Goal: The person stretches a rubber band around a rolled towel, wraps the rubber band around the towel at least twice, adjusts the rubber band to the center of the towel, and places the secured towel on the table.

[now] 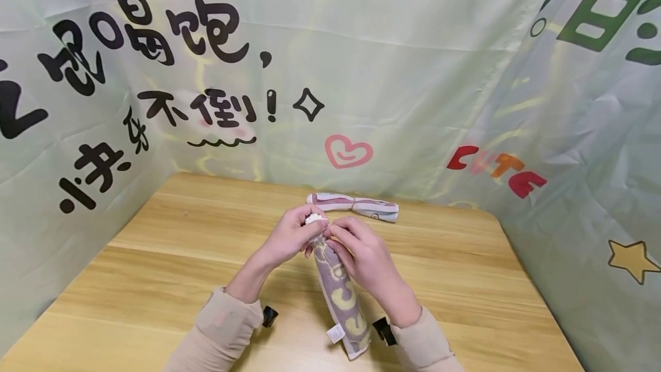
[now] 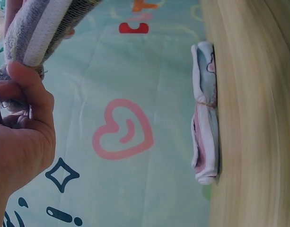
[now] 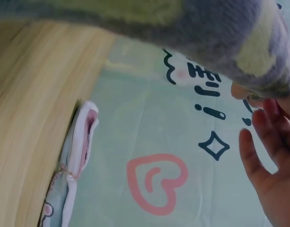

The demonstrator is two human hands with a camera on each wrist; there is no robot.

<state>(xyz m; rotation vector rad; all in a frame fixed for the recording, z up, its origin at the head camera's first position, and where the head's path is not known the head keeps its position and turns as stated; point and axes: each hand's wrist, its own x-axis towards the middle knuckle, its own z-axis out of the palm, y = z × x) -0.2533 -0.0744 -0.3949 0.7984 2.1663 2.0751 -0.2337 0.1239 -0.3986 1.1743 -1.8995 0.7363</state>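
A rolled purple-grey towel with pale yellow letters (image 1: pixel 343 297) slants between my two hands, its far end bunched into a white tuft. My left hand (image 1: pixel 294 233) grips that bunched end. At the narrowed neck just below the tuft, my right hand (image 1: pixel 365 254) pinches with thumb and forefinger; whether a thin tie is in that pinch I cannot tell. The left wrist view shows the left hand (image 2: pixel 29 116) with its thumb against the roll (image 2: pixel 45 33). From the right wrist, the roll (image 3: pixel 220 38) hides part of the right hand (image 3: pixel 272 161), its outer fingers loosely bent.
Behind the hands, another rolled towel (image 1: pixel 379 210), white-edged with pink and blue, lies on the wooden table (image 1: pixel 206 234), tied round its middle. A printed cloth (image 1: pixel 403 90) hangs along the table's back and sides. Black clips (image 1: pixel 269 316) show near both sleeves.
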